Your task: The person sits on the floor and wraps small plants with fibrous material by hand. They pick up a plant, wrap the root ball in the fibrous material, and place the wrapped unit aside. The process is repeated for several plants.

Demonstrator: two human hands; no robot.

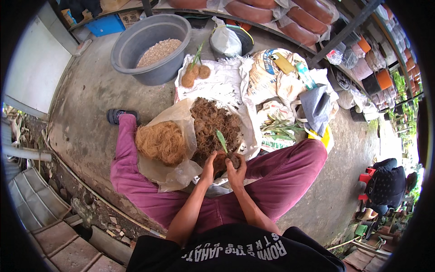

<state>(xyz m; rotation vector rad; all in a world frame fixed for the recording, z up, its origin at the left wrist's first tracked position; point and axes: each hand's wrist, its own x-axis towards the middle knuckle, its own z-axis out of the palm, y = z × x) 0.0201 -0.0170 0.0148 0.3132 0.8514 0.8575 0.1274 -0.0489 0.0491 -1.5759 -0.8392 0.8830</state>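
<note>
A small seedling with one green leaf (pixel 221 141) stands up from a dark root ball (pixel 233 160). My right hand (pixel 237 170) grips that root ball between thumb and fingers. Cupped close beside it, my left hand (pixel 208 168) faces the root ball; its palm lies in shadow, so what it holds is unclear. Both hands are over the near edge of a heap of dark brown coconut fibre (pixel 215 124). To the left, lighter golden fibre (pixel 163 142) lies on a clear plastic sheet (pixel 176 110) between my legs.
Three round fibre balls, some with leaves (pixel 192 75), rest on a white woven sack (pixel 221 76). Beyond is a large grey tub (pixel 153 68) of pale chips. Cut leaves (pixel 278 127), a phone (pixel 282 63) and bags lie at right. A person (pixel 385 185) sits farther right.
</note>
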